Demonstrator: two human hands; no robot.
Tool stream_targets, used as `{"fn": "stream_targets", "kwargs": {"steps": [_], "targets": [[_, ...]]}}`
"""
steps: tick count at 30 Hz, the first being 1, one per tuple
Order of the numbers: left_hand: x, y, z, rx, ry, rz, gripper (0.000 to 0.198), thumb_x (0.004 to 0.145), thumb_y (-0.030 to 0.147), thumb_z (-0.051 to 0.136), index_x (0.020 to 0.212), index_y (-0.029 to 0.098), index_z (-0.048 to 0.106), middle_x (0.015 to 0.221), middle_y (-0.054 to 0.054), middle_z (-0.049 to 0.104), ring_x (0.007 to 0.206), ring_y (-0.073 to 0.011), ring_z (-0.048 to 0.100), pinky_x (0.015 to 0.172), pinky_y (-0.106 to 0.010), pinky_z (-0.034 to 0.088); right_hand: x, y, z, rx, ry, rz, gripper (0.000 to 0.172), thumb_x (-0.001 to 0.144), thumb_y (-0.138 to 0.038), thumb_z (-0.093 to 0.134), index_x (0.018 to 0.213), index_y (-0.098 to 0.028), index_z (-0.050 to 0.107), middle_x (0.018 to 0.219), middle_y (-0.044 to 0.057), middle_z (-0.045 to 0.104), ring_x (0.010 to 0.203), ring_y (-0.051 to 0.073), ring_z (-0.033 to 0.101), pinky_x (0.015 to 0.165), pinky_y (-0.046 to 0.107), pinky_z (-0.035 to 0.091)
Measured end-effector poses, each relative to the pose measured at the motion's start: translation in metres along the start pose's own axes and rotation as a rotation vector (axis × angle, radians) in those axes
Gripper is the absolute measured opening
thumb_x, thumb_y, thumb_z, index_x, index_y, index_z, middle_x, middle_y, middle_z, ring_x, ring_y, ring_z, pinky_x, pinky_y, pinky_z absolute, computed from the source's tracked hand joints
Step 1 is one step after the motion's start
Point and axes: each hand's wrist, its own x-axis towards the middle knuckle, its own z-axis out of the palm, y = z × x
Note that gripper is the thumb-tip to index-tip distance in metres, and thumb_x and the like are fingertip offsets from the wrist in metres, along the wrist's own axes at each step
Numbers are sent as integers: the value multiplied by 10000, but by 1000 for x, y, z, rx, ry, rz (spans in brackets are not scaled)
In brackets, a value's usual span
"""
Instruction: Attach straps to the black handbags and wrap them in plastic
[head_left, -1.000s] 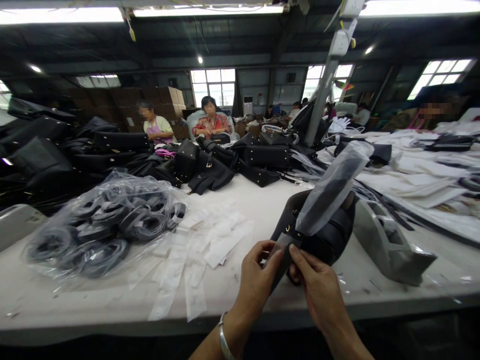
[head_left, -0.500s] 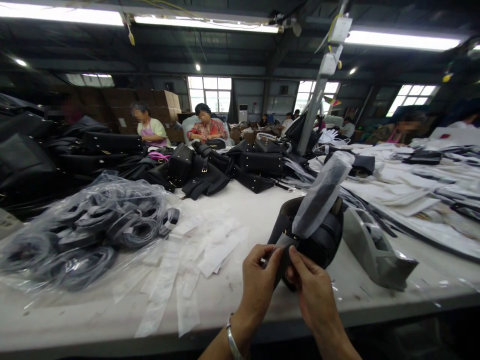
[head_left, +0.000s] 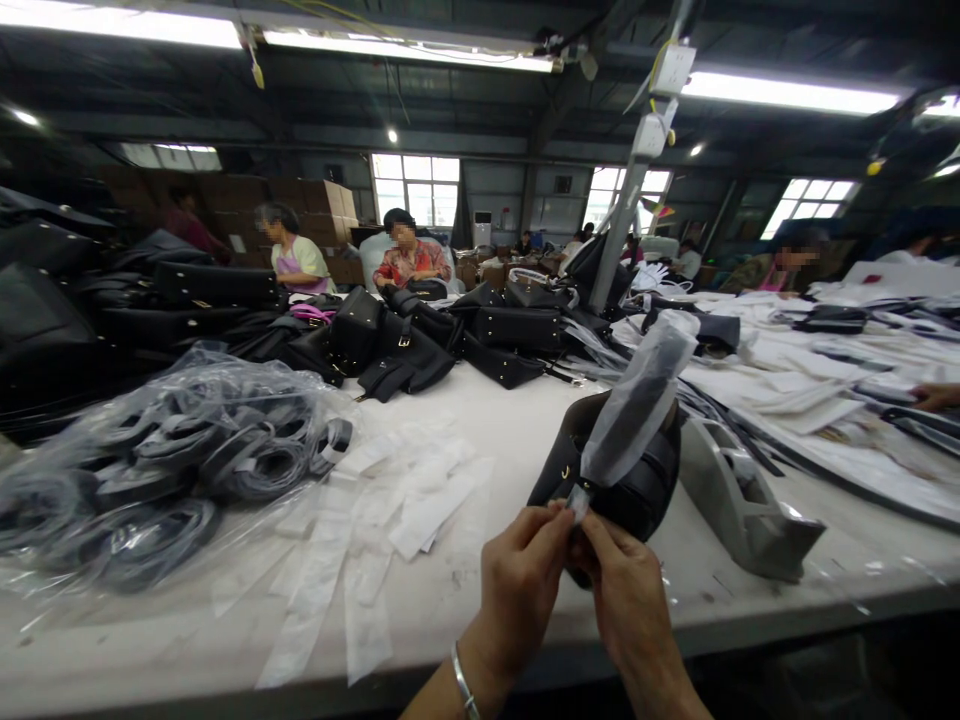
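Observation:
A black handbag [head_left: 551,455] with small gold fittings stands on the white table in front of me. Its handle [head_left: 637,400] sticks up, wrapped in a cloudy, translucent sleeve. At the handle's near base, my left hand [head_left: 517,575] and my right hand [head_left: 634,590] are closed, fingertips almost meeting. Between them a small strip of translucent film [head_left: 577,500] pokes up, pinched by both hands. The fingers hide the bag's lower front and most of what they grip. Just right of the bag stands a grey tape dispenser [head_left: 742,510].
Left lies a clear plastic bag [head_left: 247,390] of coiled grey strips, beside loose white film strips [head_left: 427,510]. Black handbags [head_left: 517,328] are heaped behind. White sheets [head_left: 780,370] cover the right side, where another person's hand [head_left: 937,397] reaches in. A metal post [head_left: 619,235] rises behind.
Both hands have drawn closer together at the handle's base. The dark strip pinched between them is no longer visible; translucent film shows there now. A co-worker's hand has appeared at the right edge.

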Motion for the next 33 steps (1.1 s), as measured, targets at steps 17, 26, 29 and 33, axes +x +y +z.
{"fn": "stream_targets", "kwargs": {"steps": [17,26,29,33], "targets": [[-43,2,-38,-45,-178,9,298,936,212,557,1183,242,721,898,-102,764,707,-185,699,651,-256,542,-3,-22,-8,-204,-126,23,448,831,-539,695,923,-116,810,490,-62,347,516,94,261,497,257,221],[15,20,-26,-591,-295,-581,323,924,427,598,930,133,734,797,-75,729,724,-180,669,675,-267,533,0,-20,-5,-222,-186,12,441,833,-561,677,921,-144,789,539,-56,401,534,116,391,517,255,314],[12,18,-14,-644,-281,-639,335,883,425,650,1006,118,703,783,-59,695,637,-144,619,558,-232,509,1,-20,-11,-360,-232,-57,454,872,-579,620,820,-152,767,520,-50,438,505,109,399,500,250,313],[3,8,-10,-422,-194,-610,342,879,446,648,1036,144,689,663,6,614,533,-107,511,468,-199,402,3,-38,-38,-553,-267,-170,474,889,-581,590,729,-163,748,539,2,599,469,115,464,495,256,361]]}}
